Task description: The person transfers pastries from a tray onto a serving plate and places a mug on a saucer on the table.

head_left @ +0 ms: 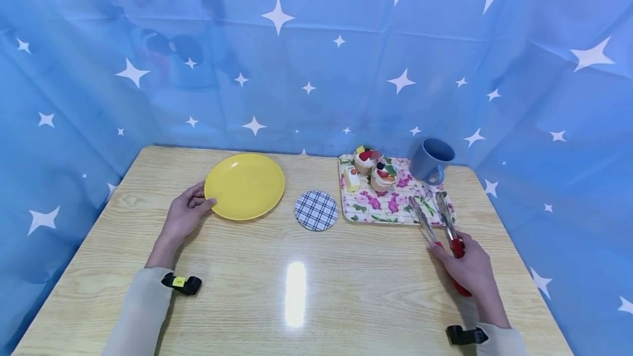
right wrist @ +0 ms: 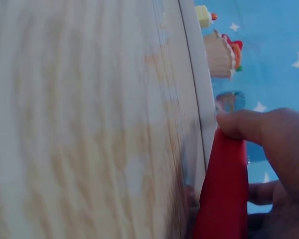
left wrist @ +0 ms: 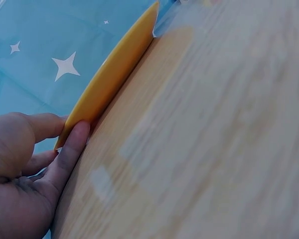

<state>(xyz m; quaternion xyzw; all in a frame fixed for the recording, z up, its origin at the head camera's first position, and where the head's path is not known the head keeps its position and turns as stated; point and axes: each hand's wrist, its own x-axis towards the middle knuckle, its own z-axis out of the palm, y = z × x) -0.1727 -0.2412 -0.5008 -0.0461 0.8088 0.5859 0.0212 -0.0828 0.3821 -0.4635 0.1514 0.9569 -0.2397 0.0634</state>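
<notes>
At the left of the table my left hand [head_left: 188, 212] holds the rim of a yellow plate [head_left: 244, 187]. In the left wrist view the thumb and fingers [left wrist: 72, 144] pinch the plate's edge [left wrist: 107, 74] close to the tabletop. On the right, my right hand [head_left: 467, 265] grips metal tongs [head_left: 447, 217] by their red handles, with the tong arms spread apart. Their tips reach over the flowered tray [head_left: 368, 210]. The right wrist view shows the thumb on a red handle [right wrist: 223, 184]; part of the other fingers is hidden behind it.
Two cupcakes [head_left: 383, 178] and a small yellow-and-white cake piece [head_left: 351, 178] stand on the tray's left part. A blue mug [head_left: 432, 160] sits at its back right corner. A round checked coaster [head_left: 316, 211] lies between plate and tray. Behind the table hangs a blue starred curtain [head_left: 306, 59].
</notes>
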